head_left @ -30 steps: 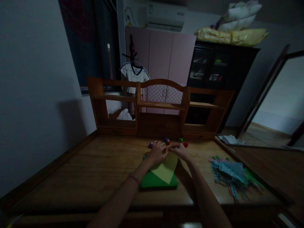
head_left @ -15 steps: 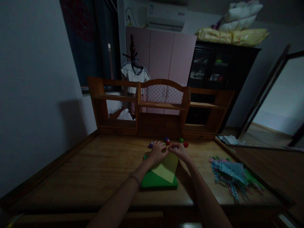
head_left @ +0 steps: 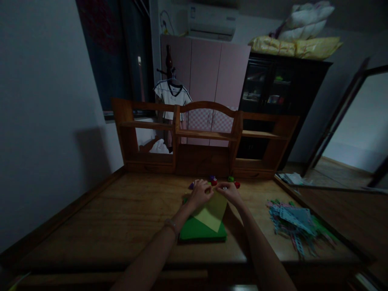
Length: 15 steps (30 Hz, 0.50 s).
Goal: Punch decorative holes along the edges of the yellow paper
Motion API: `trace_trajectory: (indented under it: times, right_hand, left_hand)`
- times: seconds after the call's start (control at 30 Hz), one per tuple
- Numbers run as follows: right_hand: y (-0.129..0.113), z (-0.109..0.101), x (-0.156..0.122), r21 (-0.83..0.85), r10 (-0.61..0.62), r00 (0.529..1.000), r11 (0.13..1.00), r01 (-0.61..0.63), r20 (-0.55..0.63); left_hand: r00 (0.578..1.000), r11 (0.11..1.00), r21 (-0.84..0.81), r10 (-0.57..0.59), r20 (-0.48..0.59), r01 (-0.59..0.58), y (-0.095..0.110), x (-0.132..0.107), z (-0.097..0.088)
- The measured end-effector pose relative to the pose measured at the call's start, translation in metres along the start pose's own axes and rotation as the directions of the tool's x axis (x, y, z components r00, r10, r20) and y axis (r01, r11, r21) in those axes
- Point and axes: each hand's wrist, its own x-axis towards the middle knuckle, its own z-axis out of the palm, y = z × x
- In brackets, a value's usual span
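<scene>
A sheet of yellow paper lies slanted over a green stack that looks like paper or foam sheets. My left hand is closed, pinching the far edge of the yellow sheet. Close beside it, my right hand pinches the same far edge with thumb and forefinger. Just past the fingers sit small coloured pieces with white dots: a red one, a purple one and several others partly hidden by my hands. The pinched edge itself is too small to make out.
On the right of the wooden desk lies a loose heap of blue, green and pink plastic pieces. A wooden shelf unit runs along the back edge. A small green piece and another red piece stand before it.
The near corner of the yellow sheet has shifted slightly left and away from me. Both hands keep their pinch and have barely moved.
</scene>
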Motion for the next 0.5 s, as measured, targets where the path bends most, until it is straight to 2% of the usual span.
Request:
trace_trajectory:
  times: [0.13,0.23,0.3,0.4,0.5]
  right_hand:
    - [-0.001,0.001,0.001,0.033,0.033,0.999,0.999,-0.032,-0.04]
    - [-0.004,0.001,0.001,0.085,0.07,0.995,0.994,-0.064,-0.065]
    - [-0.004,0.001,0.002,0.115,0.091,0.992,0.99,-0.081,-0.088]
    - [-0.001,0.0,0.002,0.158,0.111,0.987,0.983,-0.092,-0.112]
    - [0.005,0.001,0.004,0.197,0.125,0.985,0.975,-0.1,-0.116]
  left_hand:
    - [0.989,0.998,-0.011,-0.066,-0.133,0.065,0.0,0.004,-0.007]
    - [0.936,0.978,-0.093,-0.206,-0.284,0.187,-0.007,0.005,-0.012]
    - [0.876,0.94,-0.201,-0.332,-0.348,0.277,-0.017,0.005,-0.014]
    - [0.776,0.833,-0.383,-0.53,-0.343,0.4,-0.036,0.004,-0.012]
    - [0.628,0.665,-0.534,-0.723,-0.287,0.522,-0.054,0.001,-0.006]
